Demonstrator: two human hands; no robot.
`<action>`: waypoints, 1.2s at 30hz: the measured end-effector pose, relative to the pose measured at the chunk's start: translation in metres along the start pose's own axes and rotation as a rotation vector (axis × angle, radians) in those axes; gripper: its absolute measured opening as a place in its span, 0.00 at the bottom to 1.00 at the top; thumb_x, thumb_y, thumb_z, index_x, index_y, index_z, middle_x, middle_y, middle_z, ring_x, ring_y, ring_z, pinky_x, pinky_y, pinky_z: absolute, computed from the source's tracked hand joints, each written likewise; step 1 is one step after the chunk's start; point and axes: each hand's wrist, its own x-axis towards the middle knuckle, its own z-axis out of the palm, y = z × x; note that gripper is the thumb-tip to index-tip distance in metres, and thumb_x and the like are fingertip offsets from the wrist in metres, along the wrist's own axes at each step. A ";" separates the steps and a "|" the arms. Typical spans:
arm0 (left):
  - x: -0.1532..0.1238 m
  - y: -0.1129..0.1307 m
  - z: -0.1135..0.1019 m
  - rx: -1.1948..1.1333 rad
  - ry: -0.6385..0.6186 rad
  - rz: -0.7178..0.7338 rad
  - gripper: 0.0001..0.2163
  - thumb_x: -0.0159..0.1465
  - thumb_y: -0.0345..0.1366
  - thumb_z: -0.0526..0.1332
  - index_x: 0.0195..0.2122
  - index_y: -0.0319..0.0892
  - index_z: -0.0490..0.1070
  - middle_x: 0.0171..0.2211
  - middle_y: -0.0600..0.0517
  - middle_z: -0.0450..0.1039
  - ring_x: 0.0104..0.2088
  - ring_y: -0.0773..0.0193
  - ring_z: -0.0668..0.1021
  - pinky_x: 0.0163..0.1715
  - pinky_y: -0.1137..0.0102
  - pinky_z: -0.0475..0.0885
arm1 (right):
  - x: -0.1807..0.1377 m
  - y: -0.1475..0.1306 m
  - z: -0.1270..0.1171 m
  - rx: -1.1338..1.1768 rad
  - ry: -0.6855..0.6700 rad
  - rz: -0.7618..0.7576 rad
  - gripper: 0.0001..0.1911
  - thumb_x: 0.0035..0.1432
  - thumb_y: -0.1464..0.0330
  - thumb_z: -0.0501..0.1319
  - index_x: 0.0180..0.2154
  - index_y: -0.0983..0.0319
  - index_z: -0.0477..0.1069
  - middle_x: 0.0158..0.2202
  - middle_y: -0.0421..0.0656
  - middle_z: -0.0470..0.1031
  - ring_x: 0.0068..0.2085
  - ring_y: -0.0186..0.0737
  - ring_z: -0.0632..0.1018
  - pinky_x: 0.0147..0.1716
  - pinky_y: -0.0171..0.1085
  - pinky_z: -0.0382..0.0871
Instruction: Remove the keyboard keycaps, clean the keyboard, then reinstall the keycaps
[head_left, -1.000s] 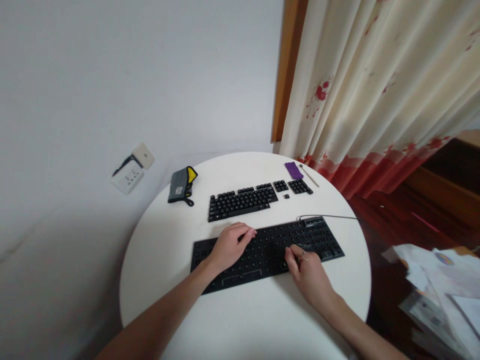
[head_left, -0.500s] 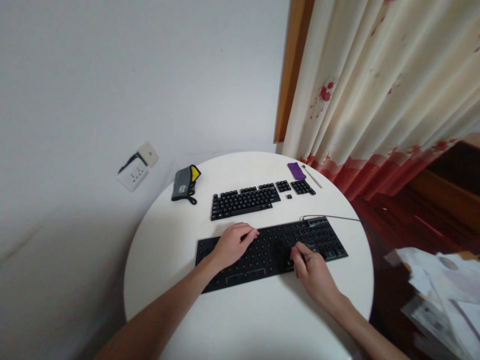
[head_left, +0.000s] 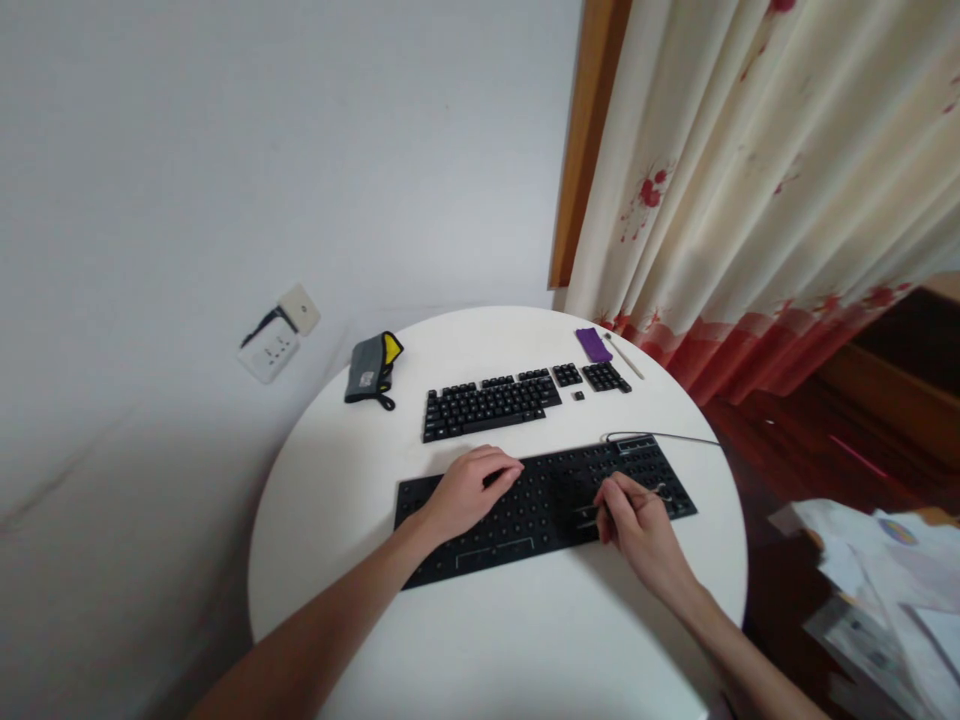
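A black keyboard base [head_left: 540, 500] with its keycaps off lies on the round white table [head_left: 495, 620]. My left hand [head_left: 465, 490] rests flat on its left half, fingers stretched out. My right hand [head_left: 637, 520] is over the right half, fingers pinched on a small metal tool whose tip touches the base. The removed black keycaps [head_left: 491, 405] lie in keyboard order farther back, with two smaller groups [head_left: 592, 375] and a single keycap [head_left: 578, 396] to their right.
A grey and yellow pouch [head_left: 371, 368] lies at the table's back left. A purple object [head_left: 593, 344] and a thin stick [head_left: 624, 355] lie at the back right. The keyboard cable [head_left: 667, 437] runs right. Curtain hangs behind; papers [head_left: 877, 570] lie on the floor at right.
My right hand has moved to the right along the keyboard base with the tool. My left hand has stayed in place. The view shifted slightly.
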 end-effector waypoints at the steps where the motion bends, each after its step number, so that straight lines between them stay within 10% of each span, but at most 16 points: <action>1: -0.001 0.003 0.000 -0.019 0.005 0.024 0.09 0.69 0.37 0.58 0.41 0.44 0.77 0.37 0.49 0.78 0.39 0.60 0.77 0.43 0.65 0.71 | 0.002 -0.006 0.002 -0.010 -0.007 -0.025 0.19 0.67 0.55 0.50 0.29 0.60 0.64 0.16 0.36 0.67 0.18 0.32 0.65 0.19 0.32 0.55; 15: -0.002 -0.002 -0.005 -0.055 0.276 0.016 0.06 0.61 0.32 0.67 0.40 0.41 0.76 0.38 0.48 0.77 0.39 0.60 0.78 0.41 0.65 0.76 | 0.052 -0.066 0.058 -0.270 -0.085 -0.467 0.14 0.67 0.65 0.50 0.35 0.61 0.72 0.31 0.41 0.75 0.33 0.37 0.74 0.37 0.34 0.66; 36: -0.003 -0.005 0.010 0.012 0.157 0.007 0.07 0.62 0.34 0.65 0.41 0.44 0.79 0.40 0.49 0.81 0.39 0.59 0.81 0.45 0.63 0.76 | 0.049 -0.032 0.062 -0.264 -0.022 -0.332 0.17 0.68 0.67 0.50 0.32 0.62 0.74 0.31 0.45 0.75 0.34 0.41 0.75 0.41 0.38 0.67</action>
